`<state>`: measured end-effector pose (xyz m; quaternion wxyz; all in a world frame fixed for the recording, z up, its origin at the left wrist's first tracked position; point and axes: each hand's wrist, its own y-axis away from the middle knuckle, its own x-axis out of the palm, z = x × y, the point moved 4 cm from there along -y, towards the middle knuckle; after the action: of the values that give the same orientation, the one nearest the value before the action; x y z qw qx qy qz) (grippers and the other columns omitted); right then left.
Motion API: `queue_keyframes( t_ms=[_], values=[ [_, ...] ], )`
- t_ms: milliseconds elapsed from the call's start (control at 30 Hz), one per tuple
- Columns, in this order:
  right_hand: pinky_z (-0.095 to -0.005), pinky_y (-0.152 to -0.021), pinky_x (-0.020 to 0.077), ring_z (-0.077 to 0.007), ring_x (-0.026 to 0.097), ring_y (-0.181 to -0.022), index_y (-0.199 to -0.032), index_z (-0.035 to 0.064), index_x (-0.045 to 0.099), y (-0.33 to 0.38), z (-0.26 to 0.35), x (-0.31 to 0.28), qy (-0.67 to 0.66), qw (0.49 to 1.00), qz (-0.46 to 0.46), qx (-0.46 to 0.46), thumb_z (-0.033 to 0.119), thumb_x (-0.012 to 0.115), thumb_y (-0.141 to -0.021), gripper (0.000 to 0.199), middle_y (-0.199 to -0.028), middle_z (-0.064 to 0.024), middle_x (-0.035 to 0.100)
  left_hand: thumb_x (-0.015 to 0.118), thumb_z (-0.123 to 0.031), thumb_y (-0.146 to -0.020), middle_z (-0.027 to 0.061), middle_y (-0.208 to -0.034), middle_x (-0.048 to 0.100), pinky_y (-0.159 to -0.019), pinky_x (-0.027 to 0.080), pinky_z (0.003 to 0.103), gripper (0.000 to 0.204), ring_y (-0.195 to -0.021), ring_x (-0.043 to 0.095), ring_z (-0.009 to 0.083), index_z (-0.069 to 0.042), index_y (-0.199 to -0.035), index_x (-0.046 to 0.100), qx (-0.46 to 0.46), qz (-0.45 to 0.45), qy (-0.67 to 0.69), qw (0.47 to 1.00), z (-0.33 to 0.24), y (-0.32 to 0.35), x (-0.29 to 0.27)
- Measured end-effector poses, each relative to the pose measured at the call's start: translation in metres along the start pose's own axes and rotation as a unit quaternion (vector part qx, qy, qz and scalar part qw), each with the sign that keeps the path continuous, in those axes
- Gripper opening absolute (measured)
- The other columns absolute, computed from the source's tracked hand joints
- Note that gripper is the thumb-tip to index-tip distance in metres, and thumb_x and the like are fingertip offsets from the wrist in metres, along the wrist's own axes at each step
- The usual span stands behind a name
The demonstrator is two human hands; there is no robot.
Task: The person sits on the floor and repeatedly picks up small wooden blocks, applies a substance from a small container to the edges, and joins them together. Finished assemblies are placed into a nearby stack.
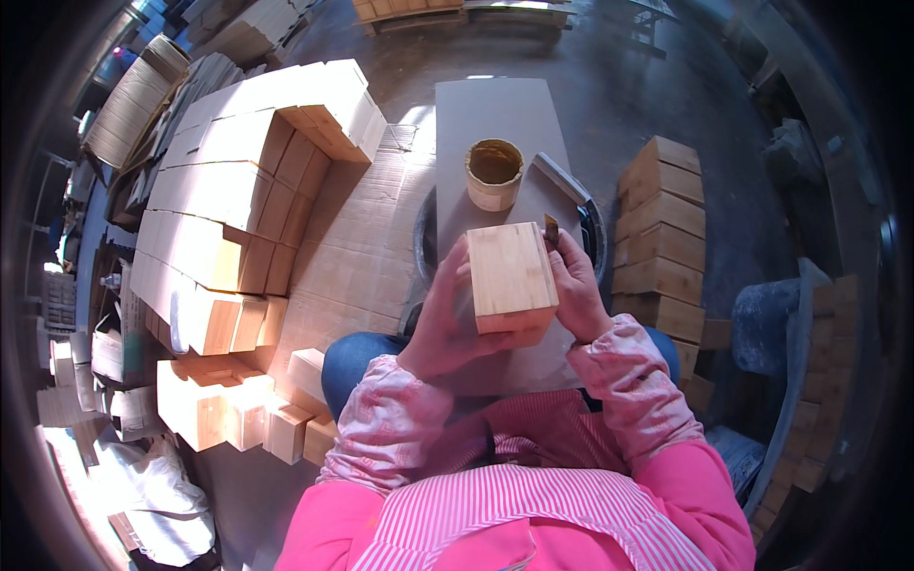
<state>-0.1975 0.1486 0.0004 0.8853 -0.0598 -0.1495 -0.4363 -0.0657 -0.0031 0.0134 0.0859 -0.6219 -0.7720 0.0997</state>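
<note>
Bamboo-coloured and pale, a small wooden box (511, 276) sat at the centre of the frame, held up between both hands above the person's lap. The left hand (446, 328) was clamped on the box's left side and underside, fingers wrapped beneath its near lower edge. The right hand (574, 285) pressed against the box's right side, and its fingers were also closed on a small dark tool (551, 228) whose tip stuck up just beside the box's upper right corner; what kind of tool it was could not be told.

Beyond the box, toward the top of the frame, a grey board (495, 114) lay as a bench across a dark round tub (597, 233). On that board stood a round pot (493, 173) with brownish contents, and just right of it lay a flat grey bar (562, 179), tilted.

At the left of the frame, many similar wooden boxes (238, 190) were stacked in rows on flattened cardboard (357, 238), with a few more boxes lower left near the person's knee. At the right, a darker stack of wooden blocks (662, 238) stood upright on the floor. The person wore pink floral sleeves (386, 428) and a pink striped apron (533, 504).
</note>
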Motion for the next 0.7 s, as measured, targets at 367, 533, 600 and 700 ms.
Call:
queue_keyframes(
  t_ms=[367, 533, 600, 700],
  values=[
    [-0.0189, -0.06, 0.0355, -0.0001, 0.046, -0.068, -0.124, 0.0059, 0.064, -0.001, -0.004, -0.008, -0.023, 0.999, 0.012, 0.038, 0.027, 0.063, -0.11, 0.026, -0.091, 0.0054, 0.063, 0.067, -0.025, -0.102, 0.0143, -0.157, 0.052, -0.12, 0.042, 0.04, 0.076, -0.143, 0.053, 0.0272, -0.006, -0.165, 0.029, -0.225, -0.108, 0.377, 0.892, 0.003, 0.008, -0.002],
    [-0.0202, -0.055, 0.033, -0.0009, 0.043, -0.062, -0.124, 0.005, 0.064, 0.001, -0.009, -0.002, -0.092, 0.991, 0.025, 0.089, 0.031, 0.069, -0.107, 0.031, -0.088, 0.0045, 0.062, 0.042, -0.059, -0.108, 0.0159, -0.145, 0.063, -0.109, 0.053, 0.043, 0.071, -0.127, 0.066, 0.0285, -0.005, -0.153, 0.048, -0.279, -0.111, 0.44, 0.846, 0.004, 0.01, -0.003],
    [-0.0202, -0.054, 0.0327, -0.0013, 0.043, -0.061, -0.124, 0.0049, 0.064, 0.001, -0.011, -0.001, -0.086, 0.991, 0.013, 0.102, 0.032, 0.069, -0.106, 0.032, -0.087, 0.0042, 0.061, 0.042, -0.058, -0.108, 0.016, -0.145, 0.063, -0.109, 0.053, 0.043, 0.071, -0.127, 0.067, 0.0285, -0.005, -0.153, 0.048, -0.307, -0.126, 0.441, 0.834, 0.007, 0.008, -0.003],
    [-0.0201, -0.054, 0.0326, -0.0014, 0.043, -0.061, -0.124, 0.0051, 0.063, 0.001, -0.012, -0.001, -0.084, 0.991, 0.008, 0.103, 0.033, 0.07, -0.106, 0.034, -0.086, 0.0044, 0.06, 0.042, -0.058, -0.108, 0.0161, -0.145, 0.062, -0.11, 0.053, 0.043, 0.07, -0.127, 0.066, 0.0287, -0.005, -0.154, 0.048, -0.316, -0.126, 0.472, 0.814, 0.009, 0.004, 0.0]
  ],
)
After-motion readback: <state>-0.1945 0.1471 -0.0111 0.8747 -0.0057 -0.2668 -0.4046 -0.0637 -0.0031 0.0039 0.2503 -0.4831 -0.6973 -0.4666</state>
